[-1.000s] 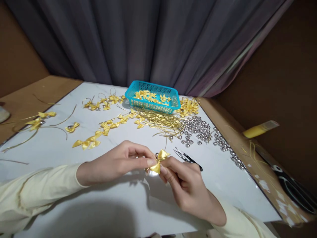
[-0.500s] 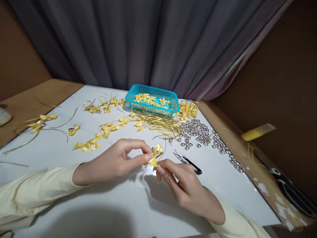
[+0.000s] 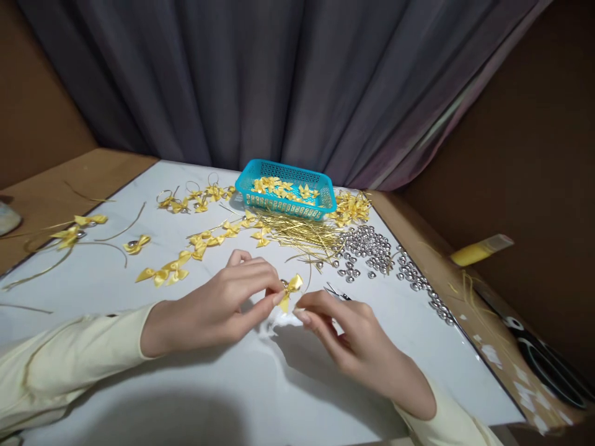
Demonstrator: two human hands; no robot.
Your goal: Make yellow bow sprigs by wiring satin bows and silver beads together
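My left hand (image 3: pixel 232 297) pinches a yellow satin bow (image 3: pixel 292 286) between thumb and forefinger, with a small silver bead partly visible behind its knot. A thin cord (image 3: pixel 309 272) curves up from beside this bow. Just to the right, my right hand (image 3: pixel 346 331) is closed in a pinch, its fingertips apart from the bow. Something small and pale shows at those fingertips, too little to name. Beyond the right hand lie thread snips (image 3: pixel 337 293), their handles mostly covered by it.
A turquoise basket (image 3: pixel 286 162) of yellow bows stands at the back. Gold cords (image 3: pixel 307 232), silver beads (image 3: pixel 369 244) and finished-looking bows (image 3: pixel 199 241) lie on the white board (image 3: pixel 209 396). At the right are scissors (image 3: pixel 548 365), a yellow tube (image 3: pixel 481 249) and paper scraps (image 3: pixel 523 390).
My right hand has drawn slightly right and away from the bow, now covering more of the snips. The bow has tilted a little in my left hand, whose other fingers have lifted.
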